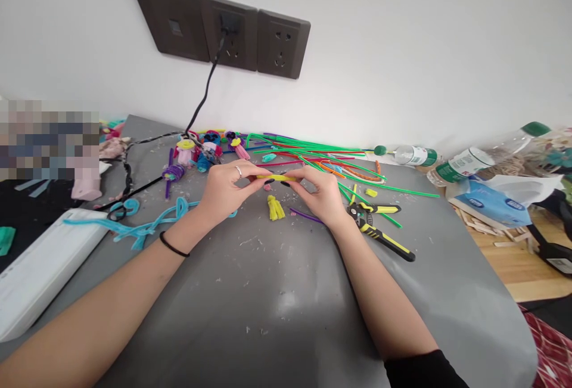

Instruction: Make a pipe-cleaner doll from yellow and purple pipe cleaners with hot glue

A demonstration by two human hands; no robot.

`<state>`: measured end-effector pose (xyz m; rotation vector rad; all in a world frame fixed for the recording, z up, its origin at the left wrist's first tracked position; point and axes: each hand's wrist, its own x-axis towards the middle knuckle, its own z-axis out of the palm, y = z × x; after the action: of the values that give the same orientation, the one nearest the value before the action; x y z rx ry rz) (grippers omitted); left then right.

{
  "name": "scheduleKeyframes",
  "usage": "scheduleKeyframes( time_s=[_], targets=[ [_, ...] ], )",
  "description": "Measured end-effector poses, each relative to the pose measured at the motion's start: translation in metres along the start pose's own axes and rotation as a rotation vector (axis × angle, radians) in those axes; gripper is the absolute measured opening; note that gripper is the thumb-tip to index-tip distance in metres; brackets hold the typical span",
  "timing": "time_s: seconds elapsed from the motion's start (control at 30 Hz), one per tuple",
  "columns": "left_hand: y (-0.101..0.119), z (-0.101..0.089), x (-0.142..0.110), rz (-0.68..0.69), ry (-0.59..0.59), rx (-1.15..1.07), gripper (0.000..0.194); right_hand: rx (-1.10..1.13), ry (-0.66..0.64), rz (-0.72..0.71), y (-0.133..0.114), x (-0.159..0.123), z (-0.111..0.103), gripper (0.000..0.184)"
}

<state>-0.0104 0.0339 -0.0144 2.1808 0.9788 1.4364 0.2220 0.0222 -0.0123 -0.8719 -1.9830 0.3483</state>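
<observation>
L hand (226,192) and R hand (322,196) meet over mid-table, thumbs facing. Both pinch a short yellow pipe-cleaner length (280,177), one end each, thumb vs. index; it lies approx. horiz. betw. the fingertips. Dark nail polish; ring (238,170) on L hand, black hair tie (174,246) round L wrist. Black sleeve (422,370) on R arm.

Just below the hands: yellow pipe-cleaner bundle (276,209), strands splayed, on gray tabletop (286,292). Purple stem (308,216) beside R hand. To R of R wrist: wire stripper (388,244), black/yellow handles spread; small yellow piece (370,192) just above it.

Behind hands, nr. wall: loose green pipe cleaners (308,151), w/ orange & red ones among them. Back L: small pipe-cleaner figures, incl. one w/ yellow collar & pink body (185,152); purple coiled piece (173,173) nearer. L side: lt. blue pipe cleaners (134,228), tangled, partly across white oblong case (49,257).

Far R: plastic bottles w/ green caps, on their sides (465,166); blue tissue pack (487,200) nr. wooden sticks. Wall: dark socket panel (283,42), black cord (206,90) plugged in alongside. Pale fluff bits scattered on tabletop.
</observation>
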Motion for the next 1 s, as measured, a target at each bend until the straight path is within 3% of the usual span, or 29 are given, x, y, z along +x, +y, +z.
scheduleKeyframes(
  time_s=[0.6,0.87,1.0],
  targets=[
    [0.006,0.010,-0.005,-0.115,0.143,-0.086,0.014,0.023,0.057,0.107,-0.001,-0.003,-0.001,0.015],
    [0.003,0.006,-0.002,-0.261,0.004,-0.167,0.016,0.013,0.031,0.004,-0.001,0.000,-0.001,0.016],
    [0.003,0.005,-0.002,-0.148,-0.018,-0.145,0.016,0.003,0.006,-0.002,0.002,0.000,0.000,0.012]
  ],
)
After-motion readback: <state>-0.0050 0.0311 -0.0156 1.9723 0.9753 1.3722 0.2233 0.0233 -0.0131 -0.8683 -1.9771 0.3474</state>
